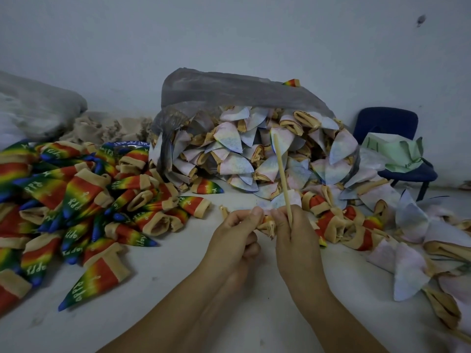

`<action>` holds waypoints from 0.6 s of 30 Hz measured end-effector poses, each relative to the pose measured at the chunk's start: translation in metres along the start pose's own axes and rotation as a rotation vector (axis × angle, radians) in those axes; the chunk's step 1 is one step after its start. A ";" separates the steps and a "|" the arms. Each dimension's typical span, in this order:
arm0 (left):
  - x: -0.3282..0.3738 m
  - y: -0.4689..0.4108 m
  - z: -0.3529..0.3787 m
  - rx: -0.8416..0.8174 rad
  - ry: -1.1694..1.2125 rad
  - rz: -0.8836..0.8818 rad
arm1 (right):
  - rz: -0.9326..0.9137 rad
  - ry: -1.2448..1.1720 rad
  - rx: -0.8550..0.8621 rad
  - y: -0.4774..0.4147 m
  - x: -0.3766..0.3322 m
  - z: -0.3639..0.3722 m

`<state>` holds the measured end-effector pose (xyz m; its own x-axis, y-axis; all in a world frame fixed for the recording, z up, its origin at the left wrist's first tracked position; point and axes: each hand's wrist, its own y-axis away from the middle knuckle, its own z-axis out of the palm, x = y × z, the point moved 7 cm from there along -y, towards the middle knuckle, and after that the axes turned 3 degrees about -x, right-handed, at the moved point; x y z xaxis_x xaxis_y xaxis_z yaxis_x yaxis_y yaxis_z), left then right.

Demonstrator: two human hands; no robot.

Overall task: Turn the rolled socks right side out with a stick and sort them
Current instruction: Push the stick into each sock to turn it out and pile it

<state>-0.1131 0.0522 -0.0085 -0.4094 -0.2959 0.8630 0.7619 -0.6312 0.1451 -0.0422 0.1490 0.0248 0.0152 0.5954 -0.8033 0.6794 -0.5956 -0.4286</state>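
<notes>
near the middle of the pale floor [178,276], the left hand [237,233] and right hand [295,233] are pinching a small rolled tan-cuffed sock [267,226] stretched sideways between their fingers [256,212], the right also gripping the thin wooden stick [281,174], which is pointing up and away above the sock.

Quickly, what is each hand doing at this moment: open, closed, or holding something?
Left hand: pinches the pale sock with a tan cuff.
Right hand: grips the thin wooden stick and pinches the same sock.
</notes>
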 end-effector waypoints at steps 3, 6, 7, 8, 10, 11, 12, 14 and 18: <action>-0.001 0.000 0.009 -0.092 0.099 -0.097 | 0.031 -0.061 -0.001 -0.001 0.000 0.000; -0.008 -0.001 0.014 -0.115 0.179 -0.187 | 0.175 -0.224 -0.044 -0.001 0.009 0.007; -0.009 -0.002 0.015 -0.113 0.203 -0.197 | 0.251 -0.313 -0.068 0.000 0.015 0.011; -0.011 -0.002 0.016 -0.125 0.221 -0.193 | 0.325 -0.416 -0.092 0.001 0.019 0.014; -0.010 -0.003 0.020 -0.192 0.208 -0.144 | 0.416 -0.568 -0.107 0.001 0.025 0.015; -0.009 -0.003 0.020 -0.218 0.159 -0.109 | 0.427 -0.602 -0.100 0.000 0.027 0.013; -0.009 -0.003 0.018 -0.216 0.095 -0.077 | 0.423 -0.610 -0.090 0.000 0.027 0.012; -0.009 -0.006 0.011 -0.149 0.011 -0.036 | 0.404 -0.561 -0.059 -0.001 0.029 0.009; -0.013 -0.006 0.003 -0.045 -0.060 -0.024 | 0.406 -0.468 0.001 0.003 0.031 0.011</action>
<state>-0.1105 0.0622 -0.0193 -0.3950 -0.2376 0.8874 0.7285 -0.6695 0.1450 -0.0473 0.1597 -0.0055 -0.0514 0.0212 -0.9985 0.6859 -0.7259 -0.0508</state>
